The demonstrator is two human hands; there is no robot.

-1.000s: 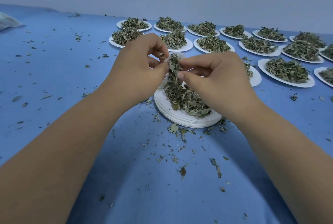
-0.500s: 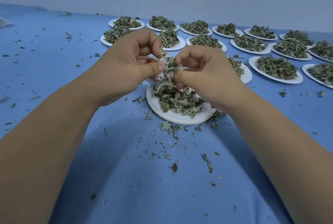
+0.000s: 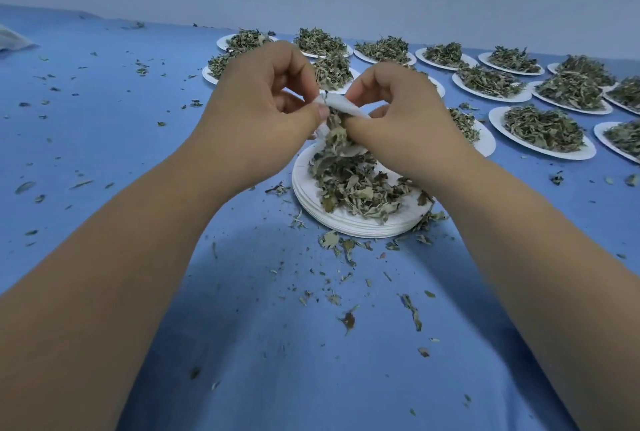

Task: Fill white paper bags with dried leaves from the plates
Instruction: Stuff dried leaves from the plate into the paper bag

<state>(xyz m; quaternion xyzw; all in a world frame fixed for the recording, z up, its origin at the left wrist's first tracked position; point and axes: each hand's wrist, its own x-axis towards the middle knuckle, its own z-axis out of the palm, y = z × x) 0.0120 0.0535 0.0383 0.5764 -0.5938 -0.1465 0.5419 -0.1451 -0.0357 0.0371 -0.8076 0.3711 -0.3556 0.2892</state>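
Head-camera view: a person is working a small white paper bag [image 3: 341,105] above a near stack of plates [image 3: 346,224]. The left hand [image 3: 263,112] is pinching one edge of the bag's mouth, and the right hand [image 3: 398,119] is pinching the other and crowding dried leaves [image 3: 353,184] toward it. The stacked plates suggest several are already emptied, yet most of the job appears to be waiting: a loose heap is lying on the top plate, and more than a dozen heaped plates [image 3: 543,150] are sitting in rows at the far right. Leaf crumbs [image 3: 348,319] are littering the blue tablecloth [image 3: 277,361]. A pale object [image 3: 10,41] is lying at the far left; whether it is a filled bag cannot be told.
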